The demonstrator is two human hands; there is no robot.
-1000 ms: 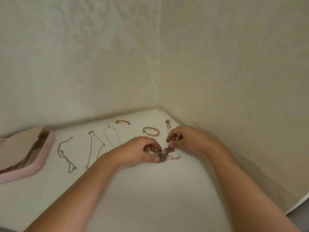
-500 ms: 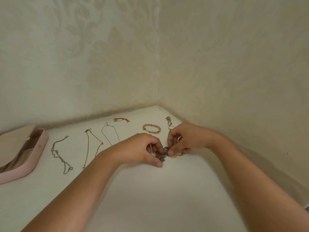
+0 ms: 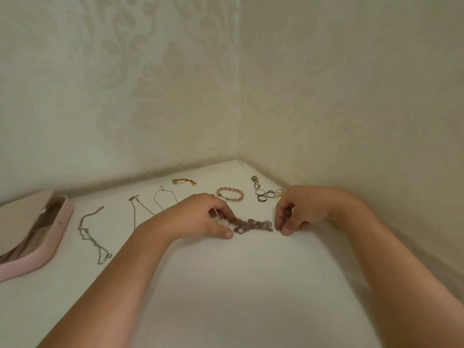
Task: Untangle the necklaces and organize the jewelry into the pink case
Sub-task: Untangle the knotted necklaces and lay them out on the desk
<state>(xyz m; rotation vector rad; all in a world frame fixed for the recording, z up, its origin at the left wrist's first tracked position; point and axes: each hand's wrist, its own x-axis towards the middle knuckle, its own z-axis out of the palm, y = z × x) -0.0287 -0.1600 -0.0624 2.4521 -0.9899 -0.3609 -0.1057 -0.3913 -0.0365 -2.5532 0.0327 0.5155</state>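
Note:
A dark tangled chain piece [image 3: 253, 225] lies stretched on the white table between my hands. My left hand [image 3: 200, 217] pinches its left end with curled fingers. My right hand [image 3: 298, 212] pinches its right end. The open pink case [image 3: 57, 237] sits at the far left. Laid out in a row are a silver necklace [image 3: 93, 234], a gold necklace [image 3: 135, 212] and a thin necklace [image 3: 163, 197].
Along the back lie a red cord bracelet [image 3: 184, 181], a pink bead bracelet [image 3: 230, 194], a small chain [image 3: 255, 180] and several rings [image 3: 266, 194]. Patterned walls meet in a corner just behind the jewelry.
My hands have drawn apart, spreading the tangled piece out flat between them. The rings behind my right hand have come into view.

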